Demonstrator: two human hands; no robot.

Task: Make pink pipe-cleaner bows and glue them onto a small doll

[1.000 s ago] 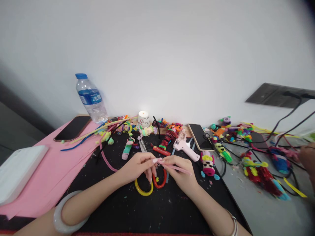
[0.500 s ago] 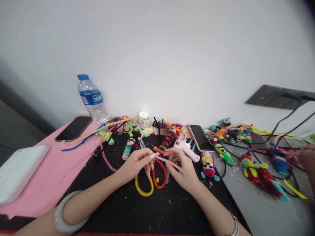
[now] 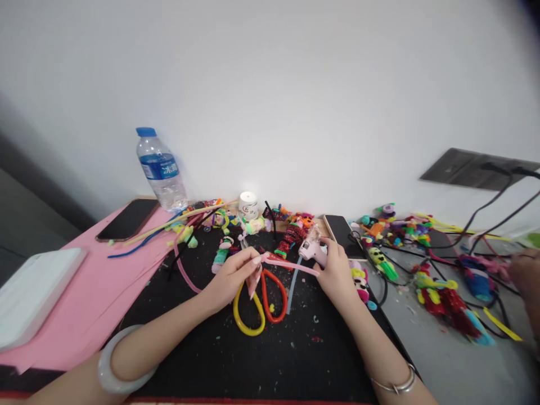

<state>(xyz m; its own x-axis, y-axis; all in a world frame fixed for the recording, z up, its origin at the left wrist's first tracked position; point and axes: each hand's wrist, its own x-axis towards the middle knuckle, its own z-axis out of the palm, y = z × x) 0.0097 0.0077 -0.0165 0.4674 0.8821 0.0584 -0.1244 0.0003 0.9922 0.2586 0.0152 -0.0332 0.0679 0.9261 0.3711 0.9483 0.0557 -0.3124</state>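
Note:
My left hand (image 3: 233, 275) pinches one end of a pale pink pipe cleaner (image 3: 291, 265) just above a black mat (image 3: 261, 349). The stem runs rightward toward my right hand (image 3: 337, 270). That hand has its fingers wrapped round the handle of a pink glue gun (image 3: 311, 248), which rests on the mat beside a phone (image 3: 341, 229). Under my left hand lie a yellow loop (image 3: 247, 318) and a red loop (image 3: 274, 295) of pipe cleaner.
A water bottle (image 3: 161, 169), a dark phone (image 3: 127, 220) and a white box (image 3: 31, 292) sit on pink paper at the left. A lit candle (image 3: 247, 203) and pipe-cleaner figures line the wall. Another person's hand (image 3: 525, 275) works among cables at the right.
My right hand let go of the pink pipe cleaner and moved right and back to close on the glue gun. My left hand kept its pinch and shifted slightly back.

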